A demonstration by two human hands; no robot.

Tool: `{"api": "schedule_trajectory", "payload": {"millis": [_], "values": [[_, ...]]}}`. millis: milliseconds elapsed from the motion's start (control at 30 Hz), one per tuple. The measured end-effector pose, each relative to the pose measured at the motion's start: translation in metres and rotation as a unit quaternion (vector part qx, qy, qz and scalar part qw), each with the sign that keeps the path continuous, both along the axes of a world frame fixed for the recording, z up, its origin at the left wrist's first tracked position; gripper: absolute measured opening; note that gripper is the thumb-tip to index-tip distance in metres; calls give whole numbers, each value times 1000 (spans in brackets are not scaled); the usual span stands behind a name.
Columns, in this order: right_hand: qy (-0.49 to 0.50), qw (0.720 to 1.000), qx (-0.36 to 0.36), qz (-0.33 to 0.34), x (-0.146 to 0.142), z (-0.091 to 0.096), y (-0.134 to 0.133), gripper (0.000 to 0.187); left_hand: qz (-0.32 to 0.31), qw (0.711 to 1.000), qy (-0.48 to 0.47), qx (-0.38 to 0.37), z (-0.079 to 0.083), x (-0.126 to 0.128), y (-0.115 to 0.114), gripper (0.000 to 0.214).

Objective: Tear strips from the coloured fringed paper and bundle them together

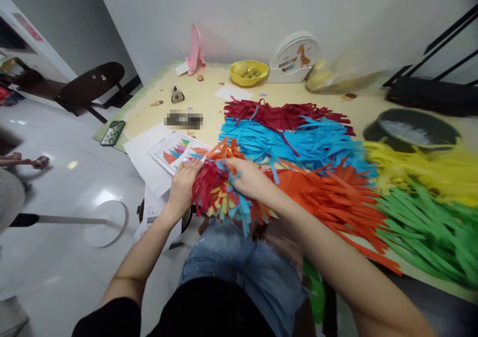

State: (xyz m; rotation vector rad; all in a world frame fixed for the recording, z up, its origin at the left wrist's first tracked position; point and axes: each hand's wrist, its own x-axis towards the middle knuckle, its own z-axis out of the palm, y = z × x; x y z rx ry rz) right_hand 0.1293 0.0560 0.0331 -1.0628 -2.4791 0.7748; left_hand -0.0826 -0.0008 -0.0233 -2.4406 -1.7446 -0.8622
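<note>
At the table's front edge, over my lap, is a bundle of fringed tissue paper (218,192) in red, orange, yellow and blue. My left hand (183,182) grips its left side, the fingers partly hidden behind the strips. My right hand (246,177) is closed on the top right of the bundle, where a bit of blue paper shows by the fingers. Fringed sheets spread to the right: dark red (284,114), blue (298,140), orange (324,192), yellow (425,168) and green (429,232). A printed picture of colourful fringes (181,153) lies beyond my left hand.
Farther back stand a yellow fruit bowl (249,78), a pink stand (194,51) and a white giraffe-printed holder (293,63). A phone (113,133) rests near the left edge, and a dark bowl (411,128) at the right. A fan (104,222) stands on the floor.
</note>
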Motion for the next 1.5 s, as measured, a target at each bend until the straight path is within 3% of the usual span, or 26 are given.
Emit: {"api": "schedule_trajectory", "payload": {"millis": [100,200,333,433,533,633,700,800,967,1067,1200,1300,1400,1500], "values": [[-68,992,100,47,-14,-6,-13,49,-13,1000,-13,-2,0,-5,0,38],[-137,959,246,30,-24,-15,-25,43,-5,1000,-21,17,-1,-5,0,40],[-179,940,284,58,-29,-11,-18,38,24,999,-27,19,5,0,9,41],[-151,945,286,42,-25,19,11,38,41,998,-43,30,32,1,24,40],[-107,958,268,1,-20,64,53,30,60,997,-45,27,77,-1,49,35],[-123,969,216,2,-23,99,86,21,66,997,-17,-36,118,-3,75,24],[-114,969,218,-4,-28,111,95,21,63,996,-11,-68,134,-5,88,21],[-70,964,257,-6,-34,121,96,26,48,995,-36,-77,145,-13,96,21],[-49,965,256,2,-40,148,99,18,48,992,-86,-75,156,-31,95,27],[-66,964,259,16,-52,153,91,16,56,995,-69,-38,159,-34,91,23],[-109,956,274,8,-69,132,72,26,111,994,-5,8,145,-25,79,22],[-96,961,253,-52,-74,108,70,27,177,984,29,3,124,-12,66,18],[-57,979,169,-99,-72,89,68,19,216,975,51,-14,107,-3,55,16],[-29,997,66,-29,-64,73,55,21,219,975,35,-11,99,-5,46,15]]}}
